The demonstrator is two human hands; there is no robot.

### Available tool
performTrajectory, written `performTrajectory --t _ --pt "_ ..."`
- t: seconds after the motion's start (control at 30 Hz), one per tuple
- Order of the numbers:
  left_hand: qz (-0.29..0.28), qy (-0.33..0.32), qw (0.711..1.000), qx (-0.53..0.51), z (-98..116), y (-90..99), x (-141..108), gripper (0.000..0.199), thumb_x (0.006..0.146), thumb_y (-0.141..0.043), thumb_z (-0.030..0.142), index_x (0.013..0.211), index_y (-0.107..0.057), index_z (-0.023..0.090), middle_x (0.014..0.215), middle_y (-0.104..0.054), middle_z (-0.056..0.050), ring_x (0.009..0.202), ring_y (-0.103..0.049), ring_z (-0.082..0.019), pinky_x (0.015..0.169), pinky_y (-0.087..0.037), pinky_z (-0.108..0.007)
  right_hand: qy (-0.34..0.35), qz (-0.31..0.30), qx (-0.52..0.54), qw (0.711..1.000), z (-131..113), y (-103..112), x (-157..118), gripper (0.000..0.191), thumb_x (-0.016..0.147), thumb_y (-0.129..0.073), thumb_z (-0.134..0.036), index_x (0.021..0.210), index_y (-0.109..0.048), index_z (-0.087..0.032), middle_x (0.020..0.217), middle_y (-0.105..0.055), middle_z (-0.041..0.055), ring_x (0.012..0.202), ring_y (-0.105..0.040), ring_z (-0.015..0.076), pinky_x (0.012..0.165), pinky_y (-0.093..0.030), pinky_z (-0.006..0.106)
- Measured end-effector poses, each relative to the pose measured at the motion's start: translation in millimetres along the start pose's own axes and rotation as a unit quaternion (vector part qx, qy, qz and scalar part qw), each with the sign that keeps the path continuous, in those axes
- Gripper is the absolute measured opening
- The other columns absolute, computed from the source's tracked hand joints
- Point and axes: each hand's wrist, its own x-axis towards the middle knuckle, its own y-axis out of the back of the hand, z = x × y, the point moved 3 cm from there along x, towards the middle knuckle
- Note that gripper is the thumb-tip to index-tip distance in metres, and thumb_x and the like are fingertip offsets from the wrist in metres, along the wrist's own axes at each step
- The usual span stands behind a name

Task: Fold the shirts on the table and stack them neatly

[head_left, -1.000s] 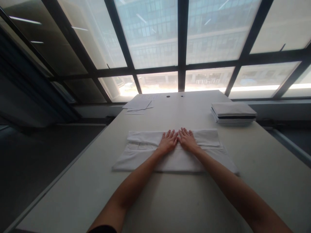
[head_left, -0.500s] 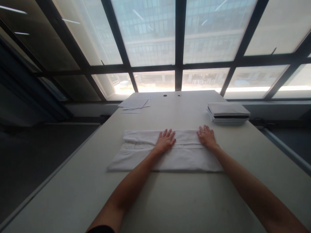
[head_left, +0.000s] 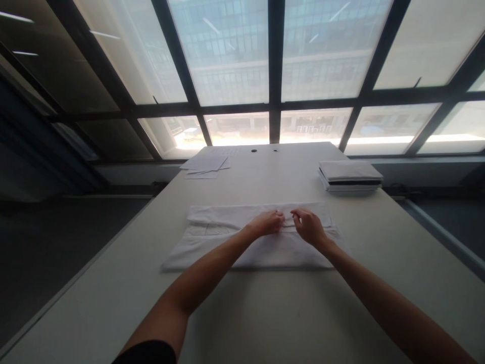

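A white cloth (head_left: 223,217), folded into a long flat rectangle, lies across the table in front of me. Two folded edges run lengthwise with a gap between them at the left. My left hand (head_left: 267,222) rests at the middle of the cloth, its fingers curled down and closed on the fabric. Just to its right, my right hand (head_left: 307,225) is over the cloth with thumb and fingers drawn together in a pinch. Whatever may be between those fingertips is too small to make out. The two hands are close together but apart.
On the white table (head_left: 261,298), a stack of folded cloths (head_left: 350,172) with a dark layer sits at the far right. Loose paper sheets (head_left: 206,163) lie at the far left. Large windows (head_left: 235,50) stand behind the table.
Both hands lay flat with fingers spread on the cloth before. Now they have come together near its middle, fingers curled; the right moved left, the left slightly right.
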Motion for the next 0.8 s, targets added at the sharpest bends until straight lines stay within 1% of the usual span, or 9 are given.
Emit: performTrajectory --t 0.1,0.17,0.27,0.37,0.47,0.53,0.57,0.7,0.8 --pt "-0.002 0.047 0.999 0.009 -0.1 3.1 9.8 0.018 0.088 -0.056 0.014 0.096 -0.073 0.015 0.098 -0.073 -0.013 0.094 -0.07 -0.026 0.087 -0.054 -0.036 0.029 -0.066 0.01 0.997 -23.0 -5.4 -18.1 0.03 0.092 -0.048 -0.016 0.108 -0.072 -0.021 0.107 -0.075 0.0065 0.101 -0.066 0.0209 0.092 -0.047 0.028" --pt "0.011 0.085 0.996 0.003 -5.7 9.3 15.1 0.016 0.087 -0.058 0.017 0.089 -0.074 0.014 0.093 -0.074 -0.014 0.089 -0.071 -0.026 0.083 -0.055 -0.035 0.046 -0.09 0.015 0.995 -30.1 -12.4 -26.6 0.032 0.093 -0.046 -0.015 0.111 -0.071 -0.022 0.112 -0.074 0.0063 0.106 -0.065 0.0206 0.095 -0.046 0.029" --pt "0.059 0.146 0.987 -0.016 -21.7 27.4 21.3 0.02 0.088 -0.057 0.018 0.097 -0.073 0.014 0.093 -0.075 -0.012 0.087 -0.071 -0.025 0.08 -0.054 -0.033 0.049 -0.101 0.009 0.994 -24.6 -24.1 -25.7 0.033 0.095 -0.044 -0.016 0.114 -0.07 -0.018 0.129 -0.068 0.0095 0.121 -0.06 0.022 0.105 -0.042 0.032" --pt "0.113 0.19 0.973 -0.07 -38.7 47.2 25.3 0.023 0.088 -0.057 0.018 0.104 -0.073 0.015 0.092 -0.076 -0.009 0.085 -0.07 -0.021 0.079 -0.053 -0.029 0.008 -0.092 -0.009 0.996 -4.2 -32.4 -7.1 0.036 0.095 -0.044 -0.014 0.123 -0.066 -0.012 0.139 -0.061 0.0154 0.131 -0.054 0.025 0.11 -0.039 0.035" --pt "0.129 0.193 0.966 -0.11 -48.7 57.4 29.8 0.022 0.086 -0.059 0.018 0.102 -0.074 0.015 0.091 -0.076 -0.009 0.084 -0.07 -0.02 0.078 -0.052 -0.027 -0.087 -0.085 -0.012 0.992 20.0 -37.0 18.6 0.038 0.094 -0.047 -0.015 0.128 -0.062 -0.008 0.121 -0.07 0.0181 0.119 -0.063 0.0277 0.103 -0.043 0.035" --pt "0.132 0.194 0.964 -0.124 -52.8 58.8 33.4 0.022 0.086 -0.059 0.018 0.1 -0.075 0.015 0.092 -0.077 -0.008 0.084 -0.069 -0.019 0.078 -0.052 -0.027 -0.122 -0.082 -0.009 0.989 30.7 -40.0 33.7 0.035 0.094 -0.049 -0.018 0.124 -0.064 -0.008 0.112 -0.073 0.0178 0.112 -0.066 0.0288 0.099 -0.045 0.035" --pt "0.133 0.195 0.963 -0.129 -54.4 58.3 35.3 0.021 0.086 -0.059 0.018 0.1 -0.075 0.015 0.092 -0.077 -0.008 0.084 -0.069 -0.019 0.079 -0.052 -0.027 -0.127 -0.076 -0.008 0.989 34.1 -41.6 39.9 0.034 0.094 -0.051 -0.019 0.122 -0.065 -0.008 0.112 -0.073 0.0183 0.113 -0.065 0.0292 0.1 -0.044 0.035" --pt "0.13 0.192 0.964 -0.133 -58.8 54.4 43.2 0.022 0.086 -0.057 0.017 0.098 -0.075 0.015 0.09 -0.076 -0.008 0.084 -0.069 -0.018 0.08 -0.052 -0.027 -0.147 -0.001 -0.005 0.989 41.4 -47.6 54.9 0.04 0.089 -0.058 -0.023 0.126 -0.062 -0.008 0.129 -0.065 0.0197 0.126 -0.055 0.0296 0.107 -0.039 0.037" --pt "0.13 0.185 0.965 -0.135 -61.2 53.5 47.0 0.021 0.088 -0.056 0.017 0.097 -0.075 0.014 0.089 -0.076 -0.008 0.084 -0.069 -0.019 0.081 -0.053 -0.028 -0.165 0.028 0.005 0.986 45.1 -53.5 59.3 0.045 0.084 -0.062 -0.024 0.127 -0.061 -0.01 0.128 -0.064 0.0172 0.124 -0.055 0.0278 0.107 -0.039 0.036"
